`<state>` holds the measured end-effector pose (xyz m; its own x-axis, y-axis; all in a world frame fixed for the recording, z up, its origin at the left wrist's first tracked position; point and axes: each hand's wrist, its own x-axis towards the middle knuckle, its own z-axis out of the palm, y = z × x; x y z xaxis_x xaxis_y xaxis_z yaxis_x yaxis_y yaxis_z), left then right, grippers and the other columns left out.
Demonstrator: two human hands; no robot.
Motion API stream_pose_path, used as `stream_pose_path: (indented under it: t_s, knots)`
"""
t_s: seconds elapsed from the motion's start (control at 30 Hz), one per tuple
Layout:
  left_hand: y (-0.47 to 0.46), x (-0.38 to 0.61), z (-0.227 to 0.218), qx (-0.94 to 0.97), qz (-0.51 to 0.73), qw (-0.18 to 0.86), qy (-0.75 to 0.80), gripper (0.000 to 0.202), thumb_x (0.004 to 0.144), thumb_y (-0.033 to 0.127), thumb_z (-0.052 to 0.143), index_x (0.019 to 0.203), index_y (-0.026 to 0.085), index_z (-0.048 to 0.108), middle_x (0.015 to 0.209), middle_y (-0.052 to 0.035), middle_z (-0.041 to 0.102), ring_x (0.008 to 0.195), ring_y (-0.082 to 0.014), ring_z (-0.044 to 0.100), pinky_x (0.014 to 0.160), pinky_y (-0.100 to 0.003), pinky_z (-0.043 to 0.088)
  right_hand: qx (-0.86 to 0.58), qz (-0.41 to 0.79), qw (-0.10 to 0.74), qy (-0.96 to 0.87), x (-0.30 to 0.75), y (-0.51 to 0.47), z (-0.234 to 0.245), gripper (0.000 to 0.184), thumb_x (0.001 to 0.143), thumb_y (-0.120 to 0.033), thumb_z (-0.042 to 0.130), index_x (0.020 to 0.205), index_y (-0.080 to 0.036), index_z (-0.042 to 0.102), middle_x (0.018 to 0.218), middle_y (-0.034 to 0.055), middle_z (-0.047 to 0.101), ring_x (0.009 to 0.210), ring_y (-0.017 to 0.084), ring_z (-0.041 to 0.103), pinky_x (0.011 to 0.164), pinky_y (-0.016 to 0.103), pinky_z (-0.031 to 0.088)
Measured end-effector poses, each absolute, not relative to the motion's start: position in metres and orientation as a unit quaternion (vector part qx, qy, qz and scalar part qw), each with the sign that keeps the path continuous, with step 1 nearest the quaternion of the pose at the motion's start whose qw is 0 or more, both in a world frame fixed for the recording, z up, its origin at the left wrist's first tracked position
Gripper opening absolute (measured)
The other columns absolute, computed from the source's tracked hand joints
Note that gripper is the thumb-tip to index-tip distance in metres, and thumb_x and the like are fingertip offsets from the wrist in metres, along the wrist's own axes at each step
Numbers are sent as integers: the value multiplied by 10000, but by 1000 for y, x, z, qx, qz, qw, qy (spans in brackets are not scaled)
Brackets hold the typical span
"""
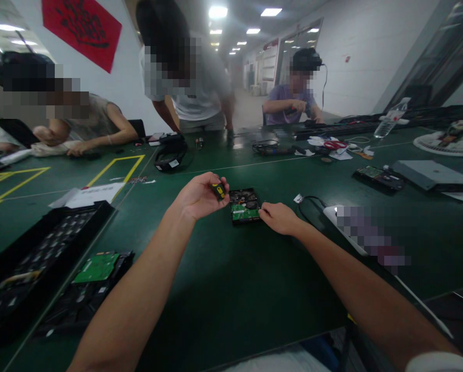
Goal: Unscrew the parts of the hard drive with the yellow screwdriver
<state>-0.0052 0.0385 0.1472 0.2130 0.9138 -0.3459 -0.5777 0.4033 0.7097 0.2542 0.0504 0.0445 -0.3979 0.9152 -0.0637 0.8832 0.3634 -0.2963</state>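
Observation:
A hard drive point(245, 205) with a green circuit board lies on the green table point(224, 279) in front of me. My left hand point(200, 196) is closed around a small screwdriver point(218, 190) with a yellow and black handle, held just left of the drive's top edge. My right hand point(278, 217) rests on the table at the drive's right side, fingers pinched together against its edge. Whether anything sits between those fingertips is too small to see.
A black tray point(41, 258) and another green-board drive point(96, 267) lie at the near left. A black cable point(307, 204) and a white device point(334, 217) sit right of my hand. Three other people work at the far side. More boards, a laptop and a bottle stand far right.

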Motion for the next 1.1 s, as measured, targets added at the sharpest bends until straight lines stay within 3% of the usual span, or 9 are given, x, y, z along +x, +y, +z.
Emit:
stream_pose_path:
  t_s: [0.33, 0.57, 0.77, 1.0, 1.1]
  knots:
    - [47, 6, 129, 250, 539, 705, 388, 129, 731, 177, 698, 828, 157, 616, 804, -20, 643, 727, -112, 643, 584, -209, 499, -548, 152, 46, -821, 253, 48, 50, 359, 1072, -430, 376, 1041, -189, 640, 929, 76, 712, 762, 188, 624, 618, 279, 359]
    - [50, 14, 112, 549, 556, 403, 476, 233, 840, 419, 691, 824, 187, 668, 832, -42, 644, 719, -150, 598, 514, -220, 443, -547, 153, 44, -822, 253, 47, 50, 370, 1081, -423, 353, 1019, -193, 636, 920, 71, 708, 756, 182, 622, 613, 276, 345]
    - [42, 16, 109, 616, 576, 192, 502, 135, 936, 337, 606, 912, 224, 675, 830, -16, 622, 763, -143, 556, 695, -240, 438, -548, 129, 40, -825, 253, 49, 47, 364, 1077, -416, 358, 1025, -190, 639, 939, 82, 714, 788, 195, 632, 625, 281, 343]
    - [39, 18, 90, 641, 572, 143, 491, 124, 947, 222, 571, 1057, 244, 623, 1152, -81, 605, 1119, -211, 540, 1045, -315, 421, -544, 149, 52, -824, 254, 47, 48, 359, 1080, -403, 356, 995, -188, 631, 901, 71, 703, 748, 181, 618, 618, 276, 344]
    - [44, 12, 82, 633, 599, 130, 473, 131, 927, 203, 591, 1040, 238, 650, 1150, -93, 613, 1172, -221, 556, 1067, -320, 431, -540, 156, 52, -825, 254, 47, 48, 364, 1084, -412, 348, 995, -194, 625, 892, 66, 699, 731, 176, 611, 611, 274, 340]
